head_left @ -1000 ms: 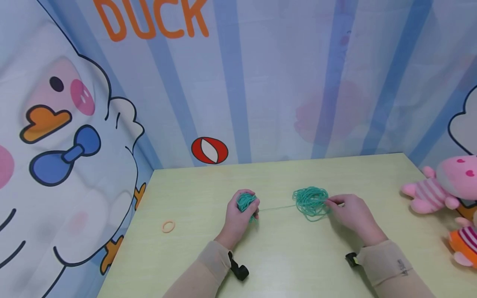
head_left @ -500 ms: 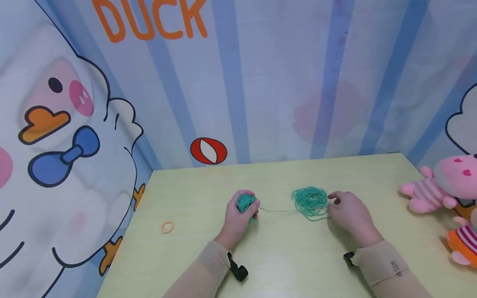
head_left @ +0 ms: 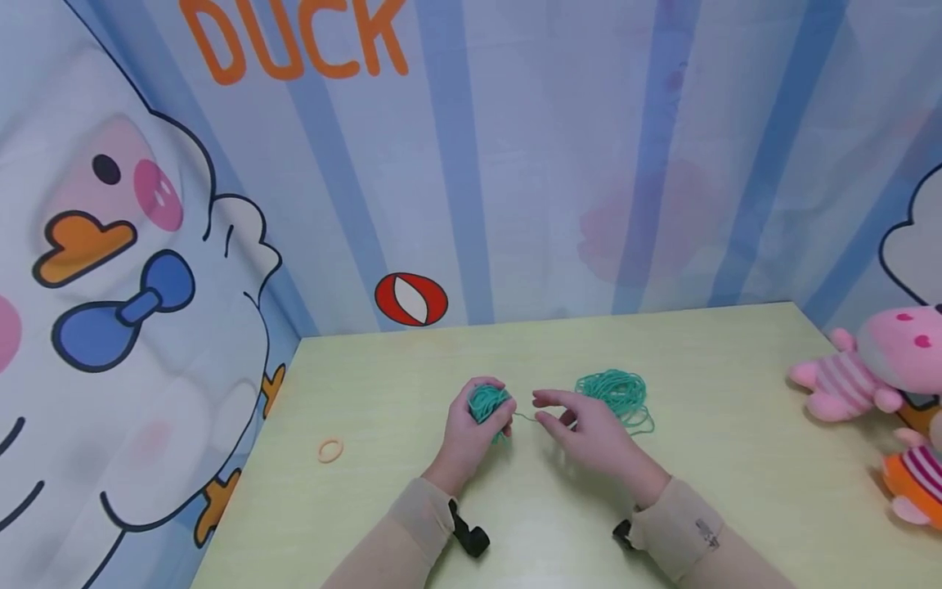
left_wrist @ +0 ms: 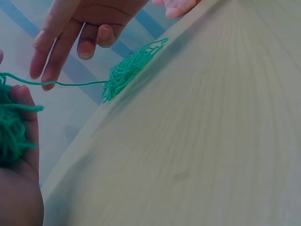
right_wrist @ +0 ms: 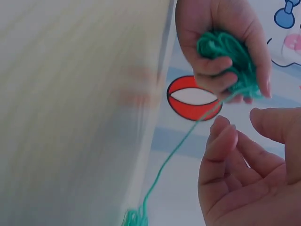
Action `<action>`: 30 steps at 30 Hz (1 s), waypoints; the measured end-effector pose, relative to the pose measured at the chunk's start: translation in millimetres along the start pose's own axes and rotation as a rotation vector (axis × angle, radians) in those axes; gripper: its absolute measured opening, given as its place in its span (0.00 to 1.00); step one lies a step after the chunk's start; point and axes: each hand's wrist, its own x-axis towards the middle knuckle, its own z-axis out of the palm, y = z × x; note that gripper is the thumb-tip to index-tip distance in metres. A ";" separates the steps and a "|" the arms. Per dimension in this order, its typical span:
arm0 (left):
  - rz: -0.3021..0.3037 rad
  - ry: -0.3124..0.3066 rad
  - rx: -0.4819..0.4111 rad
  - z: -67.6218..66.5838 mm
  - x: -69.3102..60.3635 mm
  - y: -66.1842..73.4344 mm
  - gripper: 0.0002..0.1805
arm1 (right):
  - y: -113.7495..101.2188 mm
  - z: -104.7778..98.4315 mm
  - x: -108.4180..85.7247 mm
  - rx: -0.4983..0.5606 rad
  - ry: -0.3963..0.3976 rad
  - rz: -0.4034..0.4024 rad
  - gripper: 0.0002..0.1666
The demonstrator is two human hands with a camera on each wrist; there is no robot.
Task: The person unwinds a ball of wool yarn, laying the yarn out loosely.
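My left hand [head_left: 464, 433] grips a small bundle of green yarn [head_left: 486, 402], fingers and thumb curled round it. From this bundle a thin strand [right_wrist: 164, 162] runs across to a loose heap of green yarn [head_left: 616, 388] on the table. My right hand [head_left: 598, 432] is held in front of the heap, partly covering it in the head view. Its thumb [right_wrist: 270, 123] stands apart from the relaxed fingers, and nothing is pinched between them. The strand passes close by those fingers; whether they touch it I cannot tell. Short yarn ends stick out of the bundle in the left wrist view.
An orange ring [head_left: 330, 450] lies on the pale table [head_left: 383, 507] at the left. Towards the right edge are a pink plush toy [head_left: 846, 384] and an orange striped plush toy [head_left: 916, 478]. A printed cloth backdrop [head_left: 530, 164] rises behind the table.
My right hand has left the right side of the yarn heap and moved left, towards the bundle. My left hand stays in place with the yarn. The strand has slackened since the first frame.
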 end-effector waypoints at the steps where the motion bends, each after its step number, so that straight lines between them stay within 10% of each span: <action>1: -0.001 -0.003 -0.001 0.0 -0.1 0.1 0.24 | -2.2 3.9 2.2 0.000 -0.005 0.002 0.25; 13: 0.008 -0.013 0.019 -1.3 0.3 -1.6 0.25 | -12.3 14.6 4.7 -0.024 0.038 0.016 0.10; 30: 0.009 0.054 -0.025 -2.3 -0.2 -0.2 0.24 | 29.8 -59.7 -25.0 -0.079 0.121 0.098 0.11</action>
